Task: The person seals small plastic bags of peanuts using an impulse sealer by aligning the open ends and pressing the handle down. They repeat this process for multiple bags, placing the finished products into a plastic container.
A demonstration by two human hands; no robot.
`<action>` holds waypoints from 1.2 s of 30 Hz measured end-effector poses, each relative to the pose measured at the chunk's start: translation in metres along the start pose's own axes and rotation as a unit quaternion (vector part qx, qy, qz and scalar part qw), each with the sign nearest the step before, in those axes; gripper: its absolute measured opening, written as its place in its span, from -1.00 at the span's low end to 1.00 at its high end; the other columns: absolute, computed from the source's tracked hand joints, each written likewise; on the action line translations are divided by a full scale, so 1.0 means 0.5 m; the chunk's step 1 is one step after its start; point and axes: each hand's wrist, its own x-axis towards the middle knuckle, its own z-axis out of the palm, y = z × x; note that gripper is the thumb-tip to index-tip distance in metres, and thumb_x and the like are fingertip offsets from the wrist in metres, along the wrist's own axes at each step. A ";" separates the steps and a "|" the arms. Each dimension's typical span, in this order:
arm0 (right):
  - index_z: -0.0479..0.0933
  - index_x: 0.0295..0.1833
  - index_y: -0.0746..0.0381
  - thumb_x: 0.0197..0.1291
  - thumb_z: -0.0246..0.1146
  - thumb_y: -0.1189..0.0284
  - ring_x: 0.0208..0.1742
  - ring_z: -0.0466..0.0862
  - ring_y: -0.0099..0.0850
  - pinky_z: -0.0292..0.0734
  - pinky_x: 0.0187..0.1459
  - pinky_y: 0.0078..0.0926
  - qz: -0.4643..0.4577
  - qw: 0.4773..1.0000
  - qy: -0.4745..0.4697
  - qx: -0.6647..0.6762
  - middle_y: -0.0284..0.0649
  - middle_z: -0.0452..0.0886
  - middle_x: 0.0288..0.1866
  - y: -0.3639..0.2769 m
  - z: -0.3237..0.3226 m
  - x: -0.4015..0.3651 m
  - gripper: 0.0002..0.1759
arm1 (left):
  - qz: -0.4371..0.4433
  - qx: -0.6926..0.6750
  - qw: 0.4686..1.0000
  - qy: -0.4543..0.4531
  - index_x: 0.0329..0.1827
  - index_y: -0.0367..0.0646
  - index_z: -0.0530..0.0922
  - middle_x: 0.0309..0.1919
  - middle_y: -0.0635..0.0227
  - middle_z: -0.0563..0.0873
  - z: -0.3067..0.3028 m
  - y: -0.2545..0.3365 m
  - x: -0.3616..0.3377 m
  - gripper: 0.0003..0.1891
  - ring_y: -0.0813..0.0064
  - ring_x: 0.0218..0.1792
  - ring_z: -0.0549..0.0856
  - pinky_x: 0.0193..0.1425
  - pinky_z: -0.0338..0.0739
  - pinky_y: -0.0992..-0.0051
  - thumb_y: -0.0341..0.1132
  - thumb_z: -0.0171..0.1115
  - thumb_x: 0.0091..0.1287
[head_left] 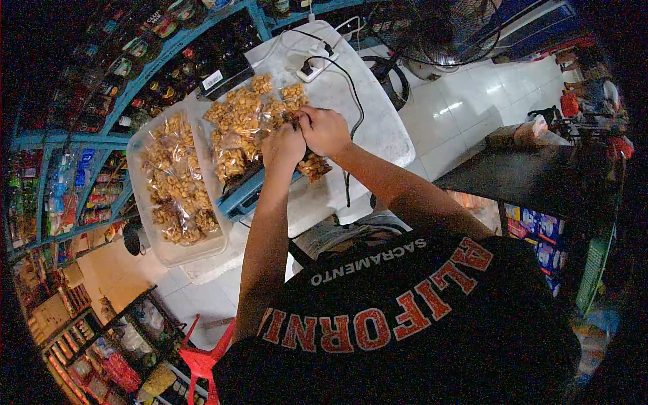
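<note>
My left hand [284,145] and my right hand [325,131] meet over the table, fingers closed together at the top of a clear plastic snack bag [314,167]. Golden-brown pieces fill that bag, which shows below and between my wrists. Just under my left forearm lies a blue, bar-shaped device [251,194], partly hidden; it looks like a bag sealer. Beyond my hands, several filled snack bags [233,118] are heaped together. To the left, a translucent plastic tub [214,248] holds more of these bags. My fingertips and the bag's upper edge are mostly hidden.
The white table [385,131] carries a power strip [316,62] and a black cable [358,98]. A fan [439,30] stands beyond it. Blue shelves [108,128] with goods line the left. A red plastic chair [202,354] is at lower left, a dark counter [526,172] at right.
</note>
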 end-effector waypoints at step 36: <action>0.53 -0.25 0.18 0.04 -0.03 0.31 -0.37 0.56 -0.08 0.46 -0.30 -0.20 0.016 1.000 -0.020 0.015 -0.03 0.56 -0.41 -0.005 -0.008 0.000 -0.72 | -0.005 0.002 1.000 0.018 -0.30 -0.25 0.52 -0.25 -0.02 0.58 0.014 -0.006 0.005 -0.61 0.07 -0.18 0.56 -0.06 0.39 0.21 -0.14 -0.20 0.18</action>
